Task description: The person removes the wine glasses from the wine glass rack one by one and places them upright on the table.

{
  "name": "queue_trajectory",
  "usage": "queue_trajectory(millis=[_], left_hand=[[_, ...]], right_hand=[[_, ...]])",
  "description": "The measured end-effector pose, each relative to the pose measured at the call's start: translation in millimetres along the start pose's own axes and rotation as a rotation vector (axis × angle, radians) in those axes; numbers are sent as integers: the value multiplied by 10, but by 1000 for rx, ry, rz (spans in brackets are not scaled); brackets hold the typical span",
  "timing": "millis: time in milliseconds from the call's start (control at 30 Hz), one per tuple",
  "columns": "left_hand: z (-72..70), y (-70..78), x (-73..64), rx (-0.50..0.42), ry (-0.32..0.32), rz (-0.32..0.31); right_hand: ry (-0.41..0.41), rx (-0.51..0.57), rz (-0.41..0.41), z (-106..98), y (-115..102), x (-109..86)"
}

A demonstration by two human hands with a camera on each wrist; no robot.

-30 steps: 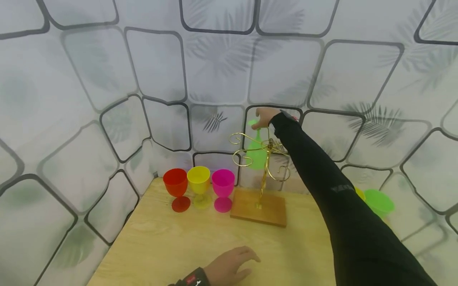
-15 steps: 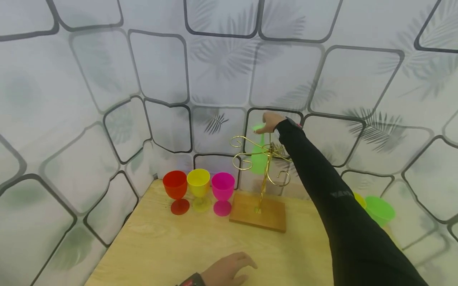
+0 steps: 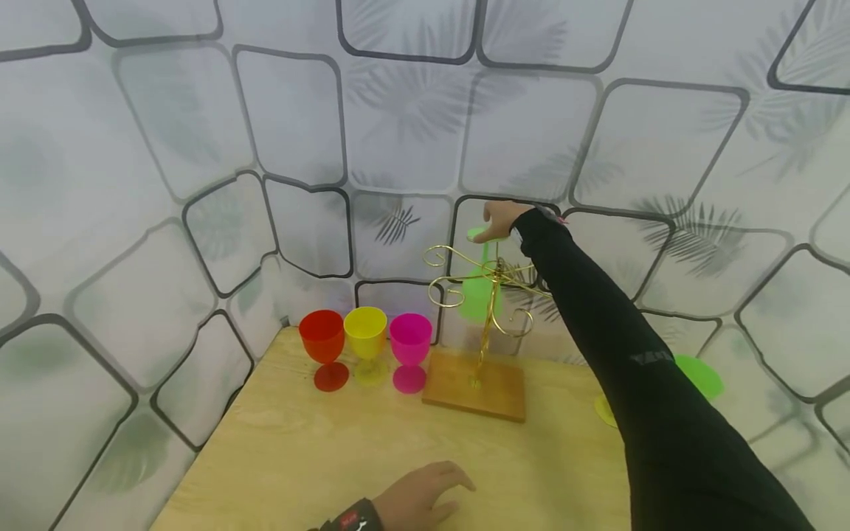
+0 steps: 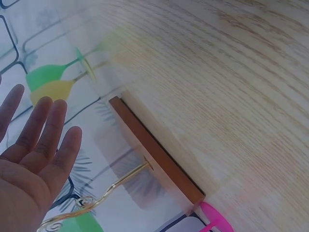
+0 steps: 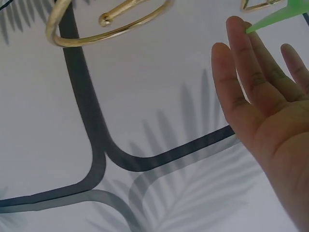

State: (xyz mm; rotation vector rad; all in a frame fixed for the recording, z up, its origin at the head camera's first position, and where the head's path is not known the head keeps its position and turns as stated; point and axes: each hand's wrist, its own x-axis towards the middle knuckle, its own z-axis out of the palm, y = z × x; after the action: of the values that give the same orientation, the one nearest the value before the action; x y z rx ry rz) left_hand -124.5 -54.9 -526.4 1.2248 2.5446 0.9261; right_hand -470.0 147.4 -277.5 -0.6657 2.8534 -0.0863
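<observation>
My right hand [image 3: 501, 219] reaches over the gold rack [image 3: 488, 317] and pinches the foot of a green plastic goblet [image 3: 479, 299]. The goblet is upside down, its bowl below, behind the curled hooks; whether its stem touches a hook cannot be told. In the right wrist view the edge of the green foot [image 5: 275, 18] meets my fingertips, and a gold hook [image 5: 111, 34] shows at the upper left. My left hand [image 3: 421, 495] hovers near the table's front, fingers relaxed and holding nothing; its fingers [image 4: 46, 125] are spread in the left wrist view.
A red goblet [image 3: 323, 335], a yellow goblet [image 3: 365, 332] and a magenta goblet [image 3: 410, 335] stand upright left of the rack's wooden base [image 3: 474, 387]. Behind my right sleeve are another green goblet [image 3: 700, 375] and a yellow foot [image 3: 604, 410]. A patterned wall stands behind.
My right hand and the green goblet have shifted slightly right relative to the rack. My left hand has hardly moved, and the head view has shifted a little.
</observation>
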Motion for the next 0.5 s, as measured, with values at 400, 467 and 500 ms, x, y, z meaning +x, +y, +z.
queue_trajectory(millis=[400, 467, 500], left_hand=[[-81, 24, -71, 8, -18, 0], [-95, 19, -83, 10, -26, -9], [-100, 16, -89, 12, -27, -11]], right_hand=[[34, 26, -142, 159, -141, 889], [77, 47, -172, 104, -401, 724], [56, 57, -160, 38, -579, 593]])
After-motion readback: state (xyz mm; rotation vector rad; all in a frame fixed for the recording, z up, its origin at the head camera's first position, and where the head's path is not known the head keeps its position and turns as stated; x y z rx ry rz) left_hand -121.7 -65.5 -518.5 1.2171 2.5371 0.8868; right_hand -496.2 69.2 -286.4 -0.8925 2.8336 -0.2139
